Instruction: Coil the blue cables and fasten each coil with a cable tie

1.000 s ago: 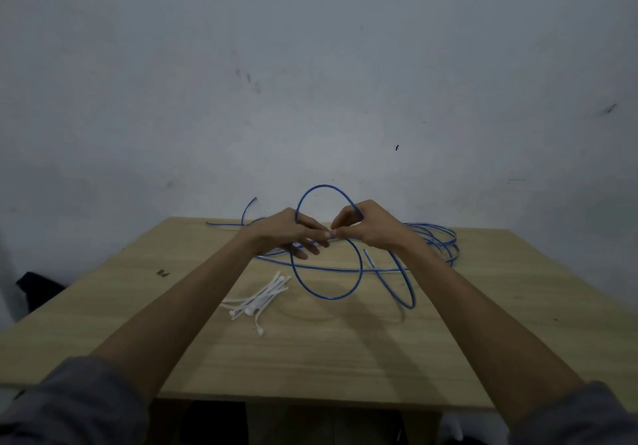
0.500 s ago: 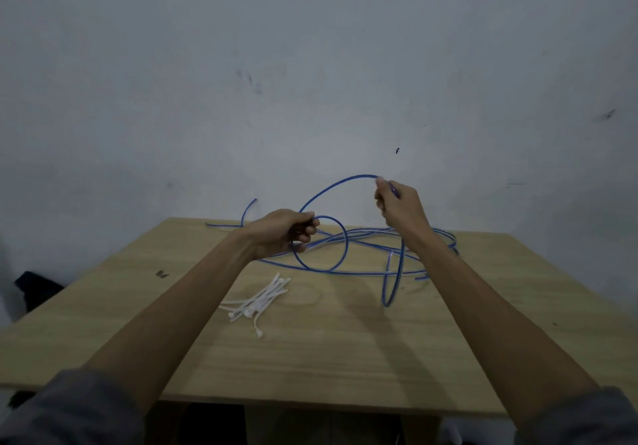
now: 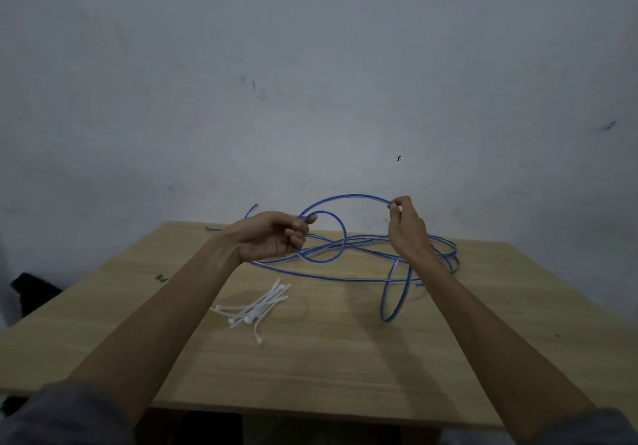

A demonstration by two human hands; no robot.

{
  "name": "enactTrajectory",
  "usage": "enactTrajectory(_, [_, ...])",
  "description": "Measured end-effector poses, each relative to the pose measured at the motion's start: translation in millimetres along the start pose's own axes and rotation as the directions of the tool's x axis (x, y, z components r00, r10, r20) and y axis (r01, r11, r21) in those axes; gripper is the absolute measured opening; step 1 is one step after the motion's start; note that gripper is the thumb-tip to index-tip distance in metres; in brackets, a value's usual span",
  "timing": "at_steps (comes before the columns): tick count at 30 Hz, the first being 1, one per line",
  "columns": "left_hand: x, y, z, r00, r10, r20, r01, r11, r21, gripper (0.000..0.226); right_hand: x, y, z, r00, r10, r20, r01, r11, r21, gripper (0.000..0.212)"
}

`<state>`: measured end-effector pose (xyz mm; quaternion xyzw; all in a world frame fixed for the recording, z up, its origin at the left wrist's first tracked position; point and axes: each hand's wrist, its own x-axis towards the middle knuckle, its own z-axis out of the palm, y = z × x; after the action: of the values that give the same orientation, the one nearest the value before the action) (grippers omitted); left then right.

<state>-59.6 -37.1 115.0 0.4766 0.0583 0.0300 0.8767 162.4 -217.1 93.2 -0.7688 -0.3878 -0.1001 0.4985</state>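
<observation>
A long blue cable (image 3: pixel 348 197) lies in loose loops across the far half of the wooden table (image 3: pixel 345 368). My left hand (image 3: pixel 272 237) grips a small loop (image 3: pixel 340 251) of it above the table. My right hand (image 3: pixel 405 227) pinches the same cable further along, held up and to the right, so the stretch between my hands arches in the air. A loop (image 3: pixel 393 303) hangs down to the table below my right wrist. A bunch of white cable ties (image 3: pixel 257 308) lies on the table below my left forearm.
A grey wall stands right behind the table. A dark object (image 3: pixel 32 289) sits on the floor left of the table. A small dark mark (image 3: pixel 160 277) is on the tabletop near its left edge.
My hands were together at the cable a second ago. Since then my right hand has slid up and to the right along the cable, drawing out an arch, while the left keeps the small loop.
</observation>
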Motion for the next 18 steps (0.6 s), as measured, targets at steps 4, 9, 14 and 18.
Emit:
enactTrajectory(4, [1,2,3,0.994,-0.075,-0.079,0.077,0.997,0.024,0.01,-2,-3,8,0.999,-0.033,-0.038,0.033,0.999,0.005,0.021])
enactTrajectory(9, [7,-4,-1,0.98,-0.049,-0.193,0.043,0.999,-0.033,0.033,-2,-10,9,0.997,-0.06,-0.042,0.062,0.997,0.049,0.02])
enactTrajectory(14, [4,-7,2,0.992,-0.028,-0.12,0.015,0.994,-0.106,0.014,-5,-13,3,0.997,-0.054,-0.06,0.061,0.991,0.115,0.019])
enactTrajectory(18, [8,-10,3,0.992,0.006,-0.128,-0.014,0.998,-0.063,0.036,-5,-13,0,0.996,-0.049,-0.072,0.06,0.985,0.16,0.02])
